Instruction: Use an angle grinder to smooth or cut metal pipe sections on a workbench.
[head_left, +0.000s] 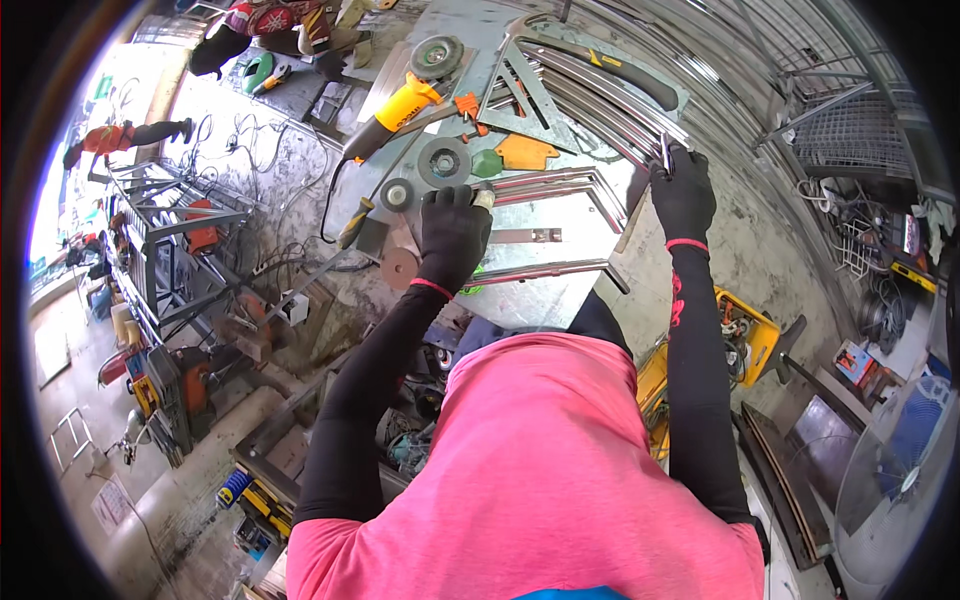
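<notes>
Both my hands wear black gloves and reach over a metal work table (545, 310). My left hand (452, 232) is closed around a small pale object (484, 196), whose kind I cannot make out, at the left ends of bent metal bars (545, 183). My right hand (684, 195) is closed, with a thin silvery piece (667, 152) sticking up from its fingers, beside the ends of a bundle of long metal tubes (590, 95). Nearer my body lies another bent bar (540, 271). A short flat metal strip (525, 236) rests between the bars.
Left on the table are a yellow angle grinder (405, 104), abrasive discs (445, 161), an orange clamp (467, 106) and a triangular metal square (525, 95). A yellow toolbox (748, 335) stands right, a fan (905, 480) lower right. Other people (108, 138) are at the upper left.
</notes>
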